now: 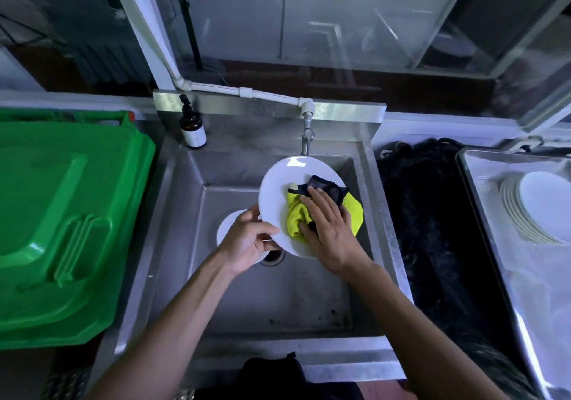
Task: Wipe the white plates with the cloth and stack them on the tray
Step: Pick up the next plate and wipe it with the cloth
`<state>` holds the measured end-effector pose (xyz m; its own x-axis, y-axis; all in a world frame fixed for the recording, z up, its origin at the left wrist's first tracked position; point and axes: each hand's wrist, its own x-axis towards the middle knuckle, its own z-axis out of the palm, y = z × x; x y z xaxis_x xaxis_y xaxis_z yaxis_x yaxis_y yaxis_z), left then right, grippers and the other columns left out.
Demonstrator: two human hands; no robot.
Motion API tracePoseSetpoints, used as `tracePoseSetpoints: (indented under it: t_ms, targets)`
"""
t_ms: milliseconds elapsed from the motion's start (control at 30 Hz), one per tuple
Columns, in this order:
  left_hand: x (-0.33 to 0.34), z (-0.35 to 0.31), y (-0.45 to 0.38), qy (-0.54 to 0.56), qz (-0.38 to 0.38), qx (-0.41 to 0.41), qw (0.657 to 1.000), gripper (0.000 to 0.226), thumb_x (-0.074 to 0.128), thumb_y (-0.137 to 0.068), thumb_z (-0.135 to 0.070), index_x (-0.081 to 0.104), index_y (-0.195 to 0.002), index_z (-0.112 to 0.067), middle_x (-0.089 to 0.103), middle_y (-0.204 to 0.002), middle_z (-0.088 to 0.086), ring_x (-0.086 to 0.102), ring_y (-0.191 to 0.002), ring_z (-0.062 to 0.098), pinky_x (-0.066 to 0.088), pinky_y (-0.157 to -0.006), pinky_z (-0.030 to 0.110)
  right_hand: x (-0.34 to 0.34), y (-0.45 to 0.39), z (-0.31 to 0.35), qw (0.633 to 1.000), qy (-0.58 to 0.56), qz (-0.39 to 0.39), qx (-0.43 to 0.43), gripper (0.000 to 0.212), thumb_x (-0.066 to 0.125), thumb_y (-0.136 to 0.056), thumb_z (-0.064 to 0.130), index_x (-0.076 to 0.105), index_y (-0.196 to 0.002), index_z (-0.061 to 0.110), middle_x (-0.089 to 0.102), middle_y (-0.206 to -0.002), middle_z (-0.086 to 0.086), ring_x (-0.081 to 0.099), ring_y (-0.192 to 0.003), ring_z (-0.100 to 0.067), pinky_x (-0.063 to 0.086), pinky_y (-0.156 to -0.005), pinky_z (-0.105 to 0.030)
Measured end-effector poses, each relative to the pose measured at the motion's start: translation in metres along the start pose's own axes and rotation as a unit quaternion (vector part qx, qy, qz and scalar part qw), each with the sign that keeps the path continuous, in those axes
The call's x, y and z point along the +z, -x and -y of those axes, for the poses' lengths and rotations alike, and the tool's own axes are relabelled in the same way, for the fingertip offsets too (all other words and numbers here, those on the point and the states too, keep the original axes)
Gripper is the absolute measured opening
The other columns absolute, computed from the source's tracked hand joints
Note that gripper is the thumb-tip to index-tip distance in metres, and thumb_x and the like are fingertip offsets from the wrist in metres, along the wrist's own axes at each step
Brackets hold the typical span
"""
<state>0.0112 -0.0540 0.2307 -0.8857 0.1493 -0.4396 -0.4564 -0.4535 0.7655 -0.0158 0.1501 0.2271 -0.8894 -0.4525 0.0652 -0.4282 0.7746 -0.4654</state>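
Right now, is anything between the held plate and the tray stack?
Nothing visible blocks it. The held plate is above the sink; only low black netting lies between it and the tray.

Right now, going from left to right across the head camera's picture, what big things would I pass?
Green bin lid → brown pump bottle → left hand gripping the white plate → right hand pressing the yellow cloth → black mat → stacked plates on the tray.
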Motion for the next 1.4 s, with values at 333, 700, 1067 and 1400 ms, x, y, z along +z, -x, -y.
tracePoseSetpoints:
  t_ms: [333,700,1067,1400]
  targets:
    - [0.013,-0.001,0.015,-0.062,0.035,-0.001,0.997,0.050,0.058,-0.071,0.008,0.055,-0.121,0.009,0.059,-0.103,0.025,0.054,-0.093,0.043,0.041,-0.082,0.059,-0.005,-0.028,0.037,0.998,-0.012,-0.049,-0.047,0.054,0.040,-0.106,0.035,0.034,-0.156,0.018,0.017,-0.168,0.002,0.012,-0.155,-0.016,0.016,-0.117,-0.051]
    - [0.024,0.004,0.024,-0.045,-0.058,0.021,0.997,0.043,0.063,-0.065,0.002,0.069,-0.106,-0.005,0.069,-0.099,0.020,0.065,-0.086,0.037,0.050,-0.077,0.056,-0.013,-0.053,0.024,0.995,-0.049,-0.052,-0.062,0.054,0.035,-0.107,0.042,0.030,-0.158,0.024,0.018,-0.167,0.010,0.005,-0.154,-0.005,0.005,-0.120,-0.043]
    - [0.054,0.006,0.034,-0.010,-0.174,0.074,0.982,0.045,0.062,-0.059,0.002,0.067,-0.103,-0.002,0.071,-0.096,0.017,0.068,-0.084,0.036,0.059,-0.072,0.056,-0.022,-0.046,-0.025,0.996,-0.081,-0.047,0.016,0.050,0.035,-0.107,0.042,0.031,-0.156,0.029,0.018,-0.166,0.014,0.006,-0.153,-0.003,0.004,-0.122,-0.042]
    - [0.074,0.011,0.036,0.014,-0.232,0.117,0.966,0.051,0.060,-0.062,0.008,0.069,-0.111,-0.003,0.069,-0.105,0.028,0.066,-0.089,0.038,0.052,-0.088,0.064,-0.006,-0.007,0.012,0.971,-0.225,-0.004,0.077,0.053,0.040,-0.107,0.034,0.027,-0.158,0.027,0.015,-0.167,0.015,0.004,-0.153,-0.002,-0.001,-0.123,-0.043]
